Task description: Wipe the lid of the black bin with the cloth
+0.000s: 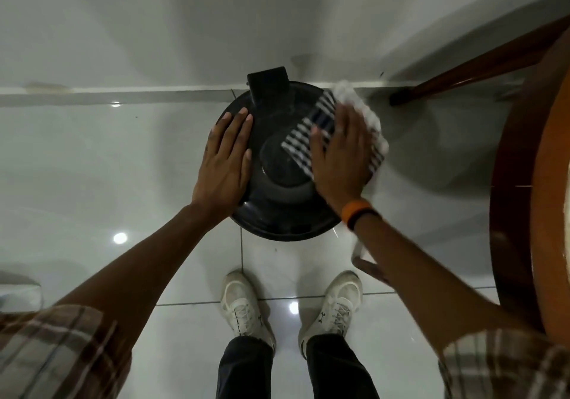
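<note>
The black round bin stands on the tiled floor against the wall, seen from straight above; its glossy lid [279,164] has a raised dome in the middle and a hinge block at the back. My left hand [226,159] lies flat on the lid's left side, fingers spread, holding nothing. My right hand [340,155] presses a dark-and-white striped cloth [303,141] onto the lid's right side; the cloth's white part bunches past the lid's right rim. An orange band sits on my right wrist.
A round wooden table [524,213] fills the right edge, one of its legs [462,73] slanting down to the floor near the wall behind the bin. My two white shoes [246,304] stand just in front of the bin. The white wall runs behind it.
</note>
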